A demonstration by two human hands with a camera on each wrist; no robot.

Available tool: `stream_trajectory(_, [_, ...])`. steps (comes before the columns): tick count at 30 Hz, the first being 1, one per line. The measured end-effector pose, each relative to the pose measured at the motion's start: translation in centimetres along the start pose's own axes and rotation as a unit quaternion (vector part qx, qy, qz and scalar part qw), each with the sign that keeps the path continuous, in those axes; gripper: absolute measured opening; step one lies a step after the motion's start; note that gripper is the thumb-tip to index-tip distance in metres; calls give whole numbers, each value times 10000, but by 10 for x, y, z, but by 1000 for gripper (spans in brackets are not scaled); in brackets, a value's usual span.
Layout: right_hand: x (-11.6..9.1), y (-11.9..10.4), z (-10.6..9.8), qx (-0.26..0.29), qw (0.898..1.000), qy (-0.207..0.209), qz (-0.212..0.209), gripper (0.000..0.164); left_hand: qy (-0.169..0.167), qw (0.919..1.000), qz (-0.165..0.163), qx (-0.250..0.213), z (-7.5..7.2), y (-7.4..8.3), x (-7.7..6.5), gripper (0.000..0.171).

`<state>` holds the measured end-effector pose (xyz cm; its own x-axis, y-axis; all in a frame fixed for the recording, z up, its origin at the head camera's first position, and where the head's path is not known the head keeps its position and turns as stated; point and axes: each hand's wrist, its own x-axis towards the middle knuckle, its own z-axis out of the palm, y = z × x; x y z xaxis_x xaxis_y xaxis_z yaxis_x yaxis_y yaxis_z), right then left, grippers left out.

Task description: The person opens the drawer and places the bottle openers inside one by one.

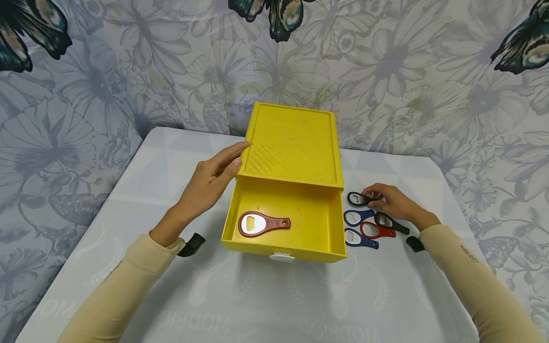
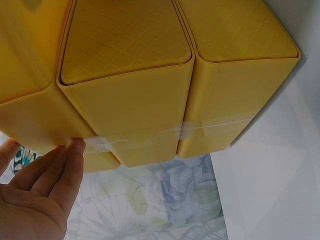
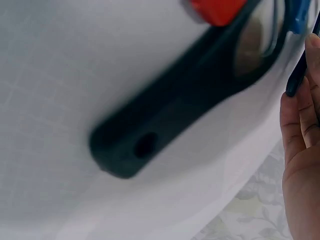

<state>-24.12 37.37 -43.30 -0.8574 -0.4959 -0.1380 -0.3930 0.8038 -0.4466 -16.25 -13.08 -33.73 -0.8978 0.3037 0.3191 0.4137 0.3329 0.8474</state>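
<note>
A yellow drawer unit (image 1: 296, 143) stands mid-table with its drawer (image 1: 309, 219) pulled out. My left hand (image 1: 210, 181) rests its fingertips against the unit's left side; the left wrist view shows the fingers fairly straight on the yellow wall. Inside the drawer, toward its left, lies a dark red bottle opener (image 1: 272, 223). To the right of the unit, my right hand (image 1: 392, 202) pinches the handle of a black bottle opener (image 1: 358, 199) between thumb and fingers. Just in front of that hand lies a second black bottle opener (image 1: 396, 226), seen large in the right wrist view.
Two blue bottle openers, one farther back (image 1: 358, 217) and one nearer me (image 1: 362, 239), lie close to the drawer's right wall. A red bottle opener (image 1: 379, 231) lies between them and the second black one. A white pull (image 1: 282, 257) sticks out from the drawer front. Patterned fabric hangs behind the table.
</note>
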Motion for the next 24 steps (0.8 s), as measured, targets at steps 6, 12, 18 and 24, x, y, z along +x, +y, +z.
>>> stream_trajectory(6, [-3,-8,-12,-119,9991,331,-220,34,6,10000,32,5,0,0,0,44])
stream_trajectory(12, [-7,-16,-21,-150,9972,585,-438,34,12,10000,49,19,0,-1,0,44])
stream_trajectory(18, [-10,-25,-26,-219,9954,725,-584,36,33,10000,60,35,0,-1,0,44])
stream_trajectory(24, [-15,-36,-35,-218,9921,893,-852,36,63,10000,34,48,1,-2,-1,44])
